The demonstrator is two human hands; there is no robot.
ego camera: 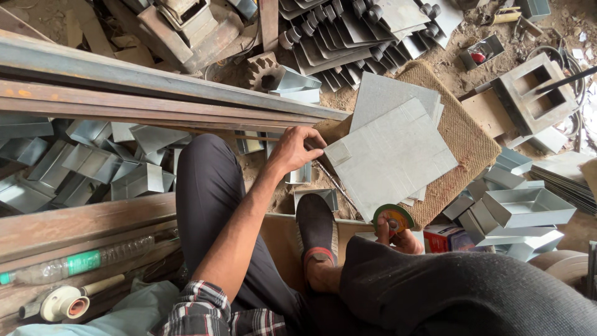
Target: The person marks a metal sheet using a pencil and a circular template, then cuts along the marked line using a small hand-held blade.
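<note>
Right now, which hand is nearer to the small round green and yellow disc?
The right hand: it holds the small round green and yellow disc at the lower edge. The left hand is apart, up and left, touching the flat grey metal sheet.

Left hand [292, 151] outstretched, right hand [398, 239] half hidden

floor: bare dirt floor [448, 62], dusty, littered with scraps
beams: long rusty steel beams [155, 93] run across the left
mat: woven jute mat [466, 140] on ground
light: daylight, even
</note>
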